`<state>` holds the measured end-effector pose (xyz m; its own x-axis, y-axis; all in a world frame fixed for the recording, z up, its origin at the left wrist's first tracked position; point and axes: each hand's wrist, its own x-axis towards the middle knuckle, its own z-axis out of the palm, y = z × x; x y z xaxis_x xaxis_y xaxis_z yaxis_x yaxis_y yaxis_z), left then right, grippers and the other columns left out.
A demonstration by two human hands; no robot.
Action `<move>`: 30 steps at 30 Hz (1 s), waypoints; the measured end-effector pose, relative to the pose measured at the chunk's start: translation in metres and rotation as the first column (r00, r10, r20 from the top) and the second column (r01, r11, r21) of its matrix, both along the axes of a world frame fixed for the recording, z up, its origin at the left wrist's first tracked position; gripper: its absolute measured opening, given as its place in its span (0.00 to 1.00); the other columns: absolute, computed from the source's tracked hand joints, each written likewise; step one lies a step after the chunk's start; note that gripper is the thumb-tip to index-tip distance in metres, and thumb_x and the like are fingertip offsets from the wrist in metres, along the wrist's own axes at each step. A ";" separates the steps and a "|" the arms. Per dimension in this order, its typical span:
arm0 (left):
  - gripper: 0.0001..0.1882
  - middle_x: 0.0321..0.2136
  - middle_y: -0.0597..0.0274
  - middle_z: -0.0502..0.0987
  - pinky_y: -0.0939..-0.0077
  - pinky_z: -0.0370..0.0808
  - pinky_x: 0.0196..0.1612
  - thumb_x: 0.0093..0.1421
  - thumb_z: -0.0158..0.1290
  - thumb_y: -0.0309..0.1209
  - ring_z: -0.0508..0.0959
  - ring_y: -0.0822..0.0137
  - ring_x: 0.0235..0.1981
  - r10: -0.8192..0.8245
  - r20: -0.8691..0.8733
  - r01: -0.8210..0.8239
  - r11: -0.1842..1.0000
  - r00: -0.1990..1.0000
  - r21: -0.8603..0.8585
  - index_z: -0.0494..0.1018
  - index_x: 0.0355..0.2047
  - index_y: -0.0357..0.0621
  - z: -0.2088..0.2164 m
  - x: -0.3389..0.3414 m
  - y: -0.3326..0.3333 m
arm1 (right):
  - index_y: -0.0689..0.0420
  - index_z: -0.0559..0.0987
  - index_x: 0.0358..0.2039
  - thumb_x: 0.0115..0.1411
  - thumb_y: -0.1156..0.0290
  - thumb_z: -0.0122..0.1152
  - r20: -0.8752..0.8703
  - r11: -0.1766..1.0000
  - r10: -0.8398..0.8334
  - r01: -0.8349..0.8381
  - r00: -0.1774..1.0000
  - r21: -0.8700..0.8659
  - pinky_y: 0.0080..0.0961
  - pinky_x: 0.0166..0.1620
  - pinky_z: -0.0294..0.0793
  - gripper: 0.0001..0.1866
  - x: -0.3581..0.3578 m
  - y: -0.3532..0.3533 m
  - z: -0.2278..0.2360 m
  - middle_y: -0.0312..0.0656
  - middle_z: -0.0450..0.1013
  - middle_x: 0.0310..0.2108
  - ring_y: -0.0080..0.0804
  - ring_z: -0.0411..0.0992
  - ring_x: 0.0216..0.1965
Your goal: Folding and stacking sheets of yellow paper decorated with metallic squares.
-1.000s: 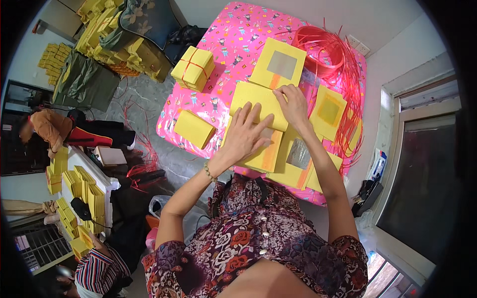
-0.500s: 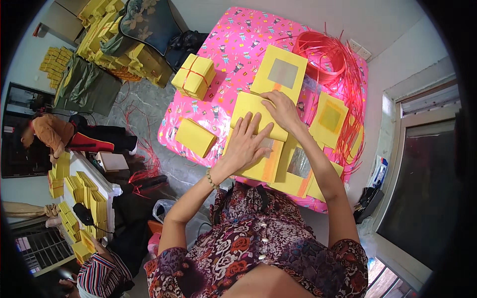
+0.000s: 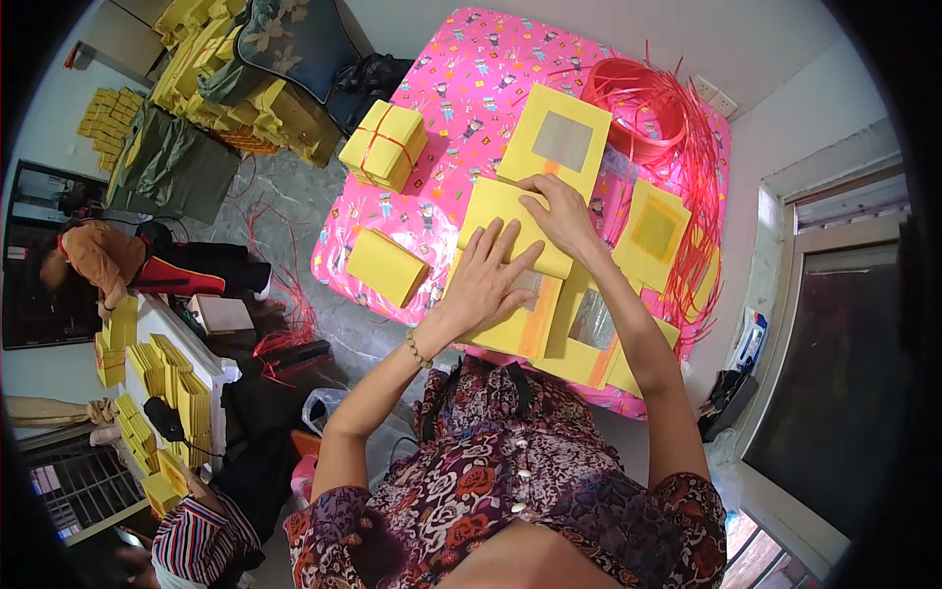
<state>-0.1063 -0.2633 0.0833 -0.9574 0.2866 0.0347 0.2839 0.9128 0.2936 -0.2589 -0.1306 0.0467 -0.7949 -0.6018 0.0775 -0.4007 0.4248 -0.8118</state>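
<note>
A folded yellow paper sheet [image 3: 488, 202] lies on top of a stack of yellow paper pieces [image 3: 502, 337], each with a clear window and an orange strip. My left hand [image 3: 486, 275] rests flat on it with the fingers spread. At the sheet's far edge is my right hand [image 3: 557, 212], its fingers bent together over the edge and the thumb on the near side. Just beyond lies another yellow piece with a grey window [image 3: 563, 144]. More windowed yellow pieces [image 3: 592, 319] overlap to the right of the stack, partly under my right forearm.
A pink patterned table [image 3: 461, 79] carries a red-tied yellow bundle [image 3: 383, 145], a small yellow stack [image 3: 386, 268] and a coil of red plastic strips [image 3: 643, 108]. At left, two people work beside a white table [image 3: 157, 316] with yellow stacks. A window frame [image 3: 800, 265] is on the right.
Both hands stay almost in place on the folded sheet. The view has shifted very slightly. Nothing has been taken up or let go.
</note>
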 end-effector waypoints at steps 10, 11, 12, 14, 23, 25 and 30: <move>0.38 0.65 0.43 0.53 0.44 0.49 0.67 0.58 0.54 0.47 0.51 0.39 0.66 -0.008 0.024 0.008 1.000 1.000 -0.002 0.55 0.67 0.58 0.001 0.000 -0.002 | 0.59 0.77 0.44 0.61 0.68 0.58 -0.029 1.000 -0.019 0.020 0.999 0.017 0.35 0.48 0.72 0.13 0.005 -0.002 -0.002 0.46 0.75 0.41 0.44 0.74 0.45; 0.38 0.65 0.43 0.53 0.44 0.49 0.67 0.58 0.53 0.47 0.51 0.39 0.66 -0.009 0.032 0.009 1.000 0.999 -0.003 0.55 0.67 0.58 0.001 -0.001 -0.002 | 0.59 0.77 0.44 0.60 0.68 0.58 -0.043 0.999 -0.030 0.031 0.999 0.022 0.35 0.48 0.72 0.13 0.006 -0.002 -0.003 0.47 0.75 0.41 0.44 0.74 0.45; 0.38 0.65 0.43 0.53 0.44 0.49 0.67 0.58 0.53 0.47 0.51 0.39 0.66 -0.008 0.035 0.008 1.000 0.999 -0.002 0.55 0.67 0.58 0.001 -0.001 -0.003 | 0.59 0.77 0.44 0.60 0.68 0.59 -0.058 0.999 -0.041 0.042 0.997 0.027 0.36 0.48 0.72 0.13 0.006 -0.003 -0.003 0.47 0.75 0.41 0.45 0.74 0.45; 0.37 0.66 0.43 0.52 0.44 0.49 0.66 0.59 0.53 0.48 0.51 0.39 0.66 -0.018 0.036 0.018 1.000 0.999 0.003 0.55 0.67 0.58 0.001 -0.002 -0.003 | 0.59 0.77 0.44 0.60 0.68 0.59 -0.069 0.999 -0.051 0.052 0.996 0.007 0.36 0.47 0.72 0.13 0.007 -0.003 -0.006 0.47 0.75 0.40 0.45 0.74 0.44; 0.36 0.66 0.44 0.51 0.43 0.48 0.67 0.61 0.50 0.50 0.49 0.38 0.67 -0.006 0.034 0.006 1.000 0.999 0.008 0.55 0.67 0.59 -0.005 -0.001 -0.005 | 0.60 0.77 0.44 0.60 0.69 0.59 -0.121 0.998 -0.063 0.060 0.991 -0.024 0.37 0.45 0.72 0.13 0.010 -0.005 -0.008 0.48 0.75 0.38 0.47 0.74 0.42; 0.36 0.66 0.44 0.51 0.43 0.48 0.67 0.61 0.50 0.51 0.49 0.38 0.67 -0.004 0.035 0.004 1.000 0.999 0.005 0.55 0.67 0.59 -0.005 0.000 -0.005 | 0.60 0.77 0.44 0.60 0.69 0.59 -0.120 0.998 -0.052 0.048 0.991 -0.029 0.37 0.45 0.72 0.13 0.010 -0.005 -0.008 0.48 0.74 0.39 0.47 0.74 0.42; 0.36 0.67 0.44 0.50 0.43 0.47 0.67 0.61 0.50 0.51 0.48 0.38 0.68 0.003 0.035 -0.003 1.000 0.999 -0.001 0.55 0.67 0.60 -0.008 0.001 -0.004 | 0.60 0.77 0.44 0.61 0.69 0.58 -0.133 0.998 -0.067 0.065 0.989 -0.023 0.38 0.45 0.72 0.13 0.011 -0.005 -0.012 0.48 0.74 0.39 0.47 0.74 0.42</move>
<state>-0.1056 -0.2673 0.0757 -0.9589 0.2836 0.0010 0.2707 0.9140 0.3024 -0.2476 -0.1361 0.0351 -0.8145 -0.5459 0.1962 -0.4775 0.4388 -0.7612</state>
